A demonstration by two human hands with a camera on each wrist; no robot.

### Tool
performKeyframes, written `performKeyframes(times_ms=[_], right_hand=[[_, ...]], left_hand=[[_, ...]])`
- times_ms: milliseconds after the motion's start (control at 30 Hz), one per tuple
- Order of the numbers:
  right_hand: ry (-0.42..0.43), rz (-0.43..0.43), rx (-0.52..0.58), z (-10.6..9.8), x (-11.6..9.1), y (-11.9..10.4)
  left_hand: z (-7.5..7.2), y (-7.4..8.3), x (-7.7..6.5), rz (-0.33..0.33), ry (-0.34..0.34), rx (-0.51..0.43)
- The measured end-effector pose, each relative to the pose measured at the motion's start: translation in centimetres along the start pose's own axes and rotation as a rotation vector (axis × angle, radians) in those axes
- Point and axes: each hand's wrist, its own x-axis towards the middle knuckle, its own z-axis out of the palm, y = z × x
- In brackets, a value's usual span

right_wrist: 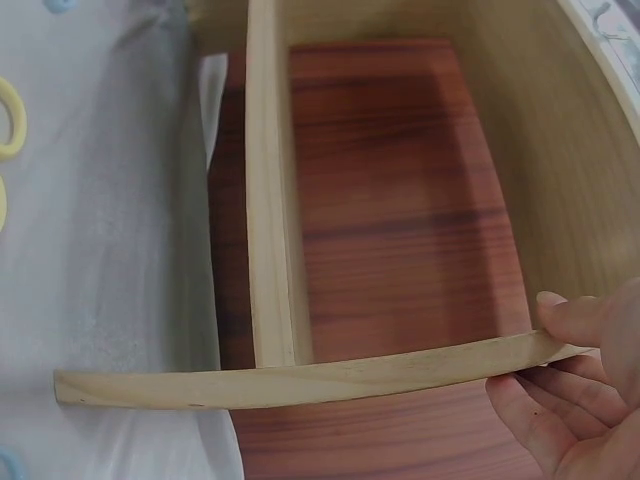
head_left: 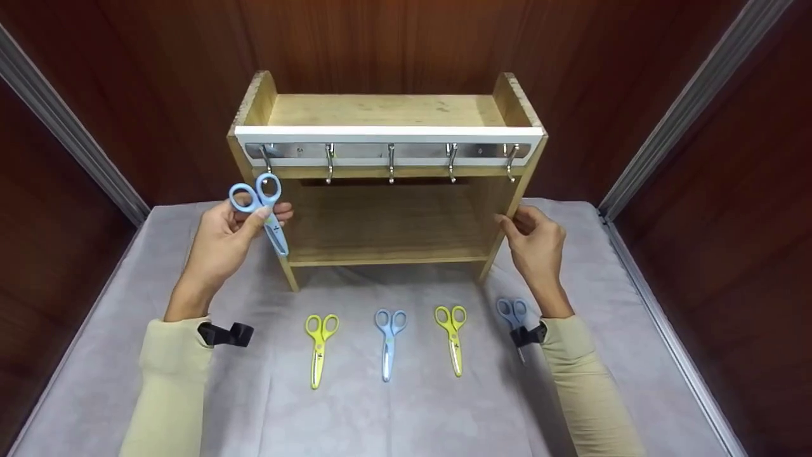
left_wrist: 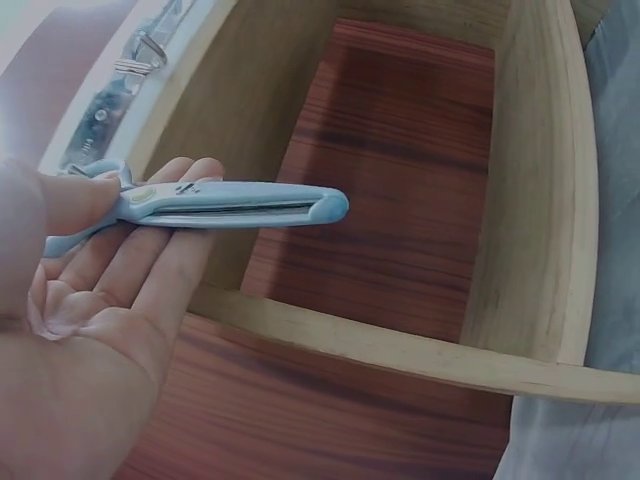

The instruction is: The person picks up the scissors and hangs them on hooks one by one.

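Observation:
My left hand [head_left: 222,240] pinches a pair of light blue scissors [head_left: 277,236] between thumb and fingers, blades closed and tips pointing down. Their handle loops overlap the lower end of the leftmost hook [head_left: 265,155] in the head view. Seen from the left wrist, the scissors [left_wrist: 250,197] lie across the fingers under the thumb. The hook belongs to a white rail [head_left: 393,131] along the front of a small wooden shelf [head_left: 387,261]. With thumb and fingers, my right hand [head_left: 539,244] grips the front edge of the shelf's right side panel [right_wrist: 400,372].
In front of the shelf lie yellow scissors [head_left: 318,349], blue scissors [head_left: 387,346] and another yellow pair [head_left: 454,343]. More blue scissors [head_left: 511,311] lie partly under the right wrist camera. Several bare metal hooks [head_left: 391,162] line the rail. Dark wooden panels [head_left: 393,44] surround the cloth-covered table [head_left: 355,419].

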Motion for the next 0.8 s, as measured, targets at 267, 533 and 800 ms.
performKeyframes(times_ms=[267,533,800], right_hand=[[-0.001,-0.008,0.0,0.1,-0.1,0.1],[0.007,-0.015,0.006,0.2,0.1,0.0],[0.013,-0.004,-0.029,0.1,0.1,-0.1]], left_hand=[[-0.3,-0.5,0.1,-0.042,-0.011,-0.041],[-0.1,-1.1,0.2,-0.04,0.006,-0.155],[0.2,-1.6,-0.1,-0.072,-0.001,-0.188]])
